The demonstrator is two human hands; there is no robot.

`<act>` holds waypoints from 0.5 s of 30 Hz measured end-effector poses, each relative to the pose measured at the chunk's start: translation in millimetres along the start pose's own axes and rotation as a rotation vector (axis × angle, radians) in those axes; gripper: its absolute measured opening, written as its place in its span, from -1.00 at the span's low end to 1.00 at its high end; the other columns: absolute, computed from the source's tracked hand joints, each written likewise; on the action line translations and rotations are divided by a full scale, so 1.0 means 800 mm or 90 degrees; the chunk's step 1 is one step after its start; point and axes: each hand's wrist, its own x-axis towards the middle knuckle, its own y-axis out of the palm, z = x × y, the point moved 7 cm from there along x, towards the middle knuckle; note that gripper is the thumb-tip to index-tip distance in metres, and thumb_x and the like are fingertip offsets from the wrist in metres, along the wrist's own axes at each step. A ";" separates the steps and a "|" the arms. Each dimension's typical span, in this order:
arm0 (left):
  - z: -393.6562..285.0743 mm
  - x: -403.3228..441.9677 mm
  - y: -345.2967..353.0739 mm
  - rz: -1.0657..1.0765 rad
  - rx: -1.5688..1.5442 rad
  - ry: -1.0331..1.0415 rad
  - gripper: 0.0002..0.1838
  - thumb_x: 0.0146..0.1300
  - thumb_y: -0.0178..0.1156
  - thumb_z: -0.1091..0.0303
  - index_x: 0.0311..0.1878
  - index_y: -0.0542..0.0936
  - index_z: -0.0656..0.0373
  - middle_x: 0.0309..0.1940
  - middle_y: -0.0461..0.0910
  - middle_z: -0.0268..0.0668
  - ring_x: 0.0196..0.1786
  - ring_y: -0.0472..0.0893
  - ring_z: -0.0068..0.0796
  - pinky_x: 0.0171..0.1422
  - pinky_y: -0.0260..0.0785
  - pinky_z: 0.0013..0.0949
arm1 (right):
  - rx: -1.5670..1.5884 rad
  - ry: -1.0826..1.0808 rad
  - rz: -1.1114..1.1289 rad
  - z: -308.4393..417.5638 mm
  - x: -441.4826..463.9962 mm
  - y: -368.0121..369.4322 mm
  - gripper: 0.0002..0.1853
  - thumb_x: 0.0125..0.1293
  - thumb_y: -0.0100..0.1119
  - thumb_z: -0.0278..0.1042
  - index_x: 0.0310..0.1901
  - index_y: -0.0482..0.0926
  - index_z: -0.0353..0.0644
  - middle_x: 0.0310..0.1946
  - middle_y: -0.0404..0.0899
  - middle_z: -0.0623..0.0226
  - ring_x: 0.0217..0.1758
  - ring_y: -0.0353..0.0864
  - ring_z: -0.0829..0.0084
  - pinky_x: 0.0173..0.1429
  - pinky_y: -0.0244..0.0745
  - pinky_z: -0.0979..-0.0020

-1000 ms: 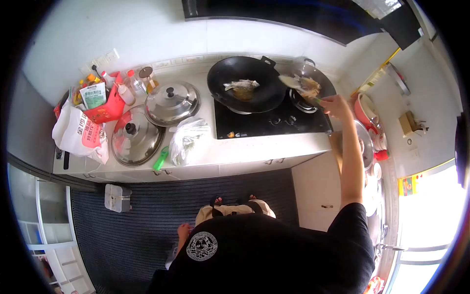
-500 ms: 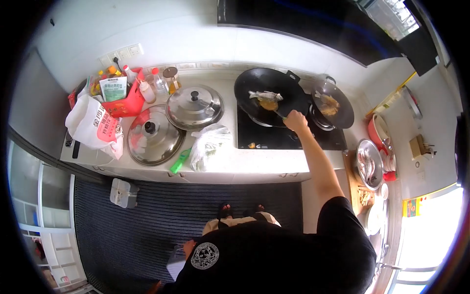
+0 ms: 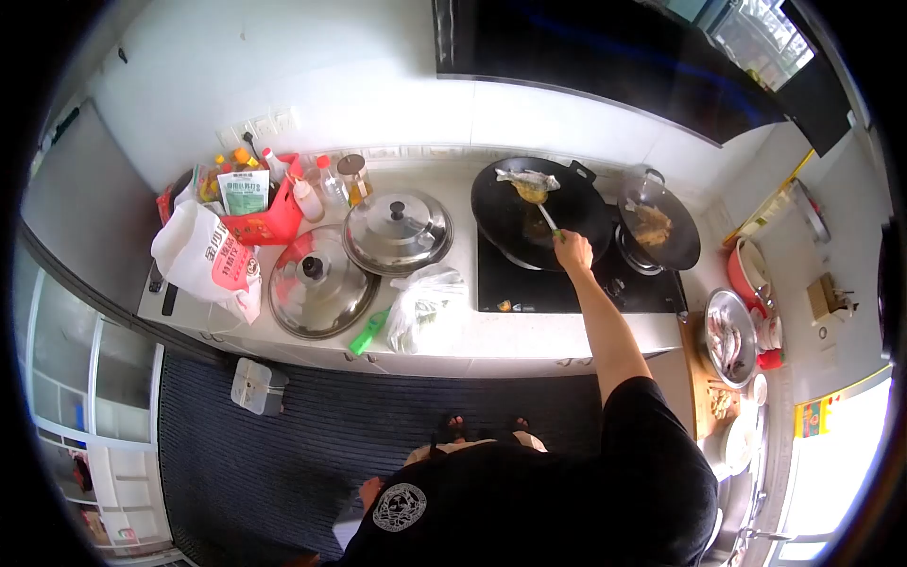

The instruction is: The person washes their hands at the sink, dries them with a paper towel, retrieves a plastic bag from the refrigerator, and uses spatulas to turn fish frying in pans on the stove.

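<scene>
My right hand point(image 3: 573, 250) grips the handle of a spatula point(image 3: 548, 217) over the black wok point(image 3: 505, 222) on the left burner. The spatula's blade reaches the far side of the wok, touching or lying under a pale, silvery fish point(image 3: 527, 178). Whether the fish is lifted off the wok wall I cannot tell. My left hand point(image 3: 369, 491) hangs low beside my body, partly covered by the black shirt, and its fingers are not clear. On the right burner stands a second dark wok point(image 3: 682, 236) with browned fish point(image 3: 651, 226) in it.
Two steel lids point(image 3: 397, 246) and a plastic bag point(image 3: 425, 302) lie left of the black stove point(image 3: 529, 295). Farther left stand a red basket point(image 3: 274, 222) of bottles and a white sack point(image 3: 203, 250). A steel bowl point(image 3: 746, 321) of raw fish sits at right.
The spatula and fish have moved toward the wok's far edge, and my right hand has followed. The whole view has shifted slightly. My left hand stays low by my body.
</scene>
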 end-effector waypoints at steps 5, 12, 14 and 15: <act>-0.009 0.010 0.003 0.014 0.053 0.034 -0.78 -0.02 0.08 0.18 -0.59 0.52 0.11 -0.57 0.53 -0.20 -0.41 0.53 -0.09 -0.37 0.35 -0.10 | -0.007 0.003 -0.008 -0.018 -0.022 -0.026 -0.72 0.09 0.12 -0.11 -0.16 0.59 0.06 -0.35 0.58 0.09 -0.23 0.55 0.05 -0.14 0.45 0.15; -0.040 0.036 0.028 0.038 0.269 0.170 -0.79 -0.03 0.10 0.16 -0.57 0.54 0.09 -0.56 0.54 -0.23 -0.39 0.54 -0.09 -0.36 0.36 -0.10 | -0.017 -0.032 -0.028 -0.045 -0.065 -0.099 -0.69 0.07 0.16 -0.09 -0.16 0.59 0.02 -0.37 0.58 0.10 -0.26 0.56 0.07 -0.18 0.47 0.19; -0.052 0.045 0.037 0.040 0.374 0.218 -0.79 -0.03 0.11 0.16 -0.56 0.54 0.08 -0.56 0.54 -0.24 -0.38 0.54 -0.09 -0.35 0.36 -0.09 | -0.004 -0.029 -0.031 -0.057 -0.073 -0.124 -0.66 0.06 0.18 -0.09 -0.15 0.60 -0.03 -0.35 0.58 0.10 -0.27 0.57 0.11 -0.17 0.48 0.23; -0.056 0.054 0.041 0.038 0.417 0.240 -0.79 -0.03 0.12 0.16 -0.56 0.55 0.07 -0.56 0.54 -0.24 -0.38 0.54 -0.09 -0.35 0.36 -0.09 | 0.001 -0.028 -0.037 -0.064 -0.077 -0.138 -0.67 0.06 0.19 -0.09 -0.15 0.60 -0.03 -0.36 0.59 0.10 -0.27 0.58 0.12 -0.17 0.48 0.24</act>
